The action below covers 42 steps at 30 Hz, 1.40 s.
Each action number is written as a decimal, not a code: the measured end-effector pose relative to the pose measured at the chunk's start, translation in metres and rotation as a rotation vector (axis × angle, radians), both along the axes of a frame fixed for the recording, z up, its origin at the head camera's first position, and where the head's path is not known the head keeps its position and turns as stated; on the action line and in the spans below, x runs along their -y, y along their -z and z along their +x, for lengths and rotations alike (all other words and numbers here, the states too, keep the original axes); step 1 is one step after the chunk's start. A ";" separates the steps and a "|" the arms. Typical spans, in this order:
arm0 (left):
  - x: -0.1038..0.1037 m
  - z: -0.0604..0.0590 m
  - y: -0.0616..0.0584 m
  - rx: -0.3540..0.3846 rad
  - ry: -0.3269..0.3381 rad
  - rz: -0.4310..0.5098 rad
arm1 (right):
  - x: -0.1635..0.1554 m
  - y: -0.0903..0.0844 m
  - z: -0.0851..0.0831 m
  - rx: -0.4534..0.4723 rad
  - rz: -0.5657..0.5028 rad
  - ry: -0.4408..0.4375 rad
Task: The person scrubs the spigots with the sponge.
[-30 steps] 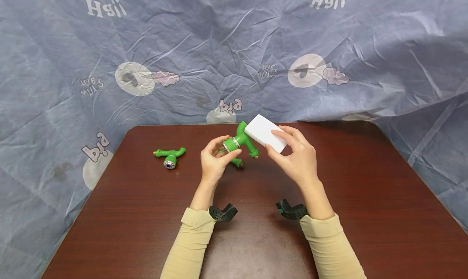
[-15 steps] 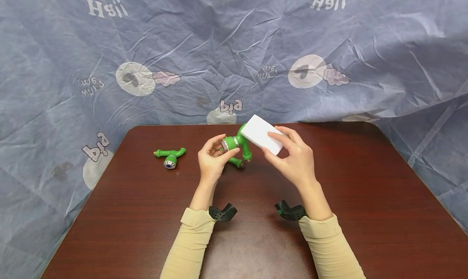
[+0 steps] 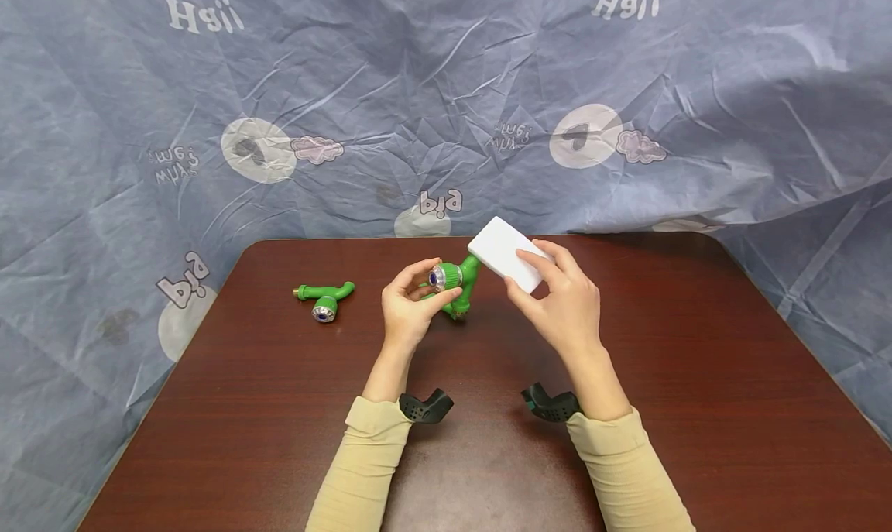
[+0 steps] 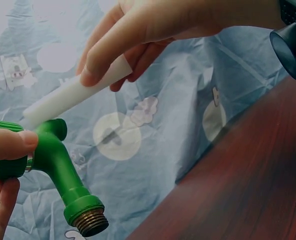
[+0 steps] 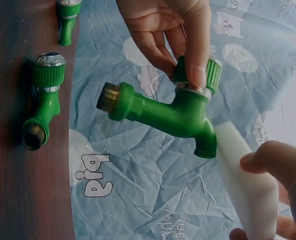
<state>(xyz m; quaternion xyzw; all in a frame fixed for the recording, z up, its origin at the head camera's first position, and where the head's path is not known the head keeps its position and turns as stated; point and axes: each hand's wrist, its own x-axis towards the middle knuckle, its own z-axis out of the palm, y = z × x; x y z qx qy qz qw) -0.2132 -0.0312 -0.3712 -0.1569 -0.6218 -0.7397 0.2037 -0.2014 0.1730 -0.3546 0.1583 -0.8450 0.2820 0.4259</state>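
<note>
My left hand (image 3: 422, 282) pinches the ribbed knob of a green plastic tap (image 3: 456, 278) and holds it above the table, its brass-threaded end (image 4: 90, 223) pointing down and away. My right hand (image 3: 535, 275) grips a white sponge block (image 3: 502, 252) between thumb and fingers. One end of the sponge (image 5: 248, 190) touches the tap's spout (image 5: 206, 145). A second green tap (image 5: 42, 100) lies on the table just below the held one. A third tap (image 3: 323, 300) lies farther left.
The dark brown table (image 3: 697, 377) stands against a crumpled blue-grey printed cloth (image 3: 209, 90) that hangs behind it and drapes round its sides. Black wrist mounts (image 3: 425, 406) sit at both cuffs.
My left hand has turned the tap, so its ringed knob end now faces me and its body points down. The sponge slid left along the tap, then back to the right.
</note>
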 end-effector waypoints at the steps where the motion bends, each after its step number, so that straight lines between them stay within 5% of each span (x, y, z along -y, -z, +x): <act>1: 0.000 0.000 0.000 -0.012 0.005 -0.005 | 0.000 0.000 0.000 0.001 -0.003 0.008; 7: 0.000 0.001 -0.001 -0.066 0.010 -0.057 | 0.003 0.002 0.000 -0.002 0.060 -0.082; 15: 0.000 0.002 -0.001 -0.081 0.024 -0.069 | -0.001 0.001 0.000 0.010 -0.006 0.074; 22: -0.001 0.002 0.000 -0.090 0.041 -0.107 | 0.004 0.000 0.002 0.031 0.048 -0.077; 29: -0.001 0.002 0.000 -0.087 0.020 -0.122 | 0.000 -0.002 0.003 0.087 -0.036 0.014; 35: -0.001 0.002 0.000 -0.060 0.023 -0.126 | 0.003 -0.003 0.004 0.133 -0.071 -0.132; 42: -0.001 0.002 -0.001 -0.059 0.023 -0.105 | 0.002 -0.003 0.004 0.128 -0.044 0.003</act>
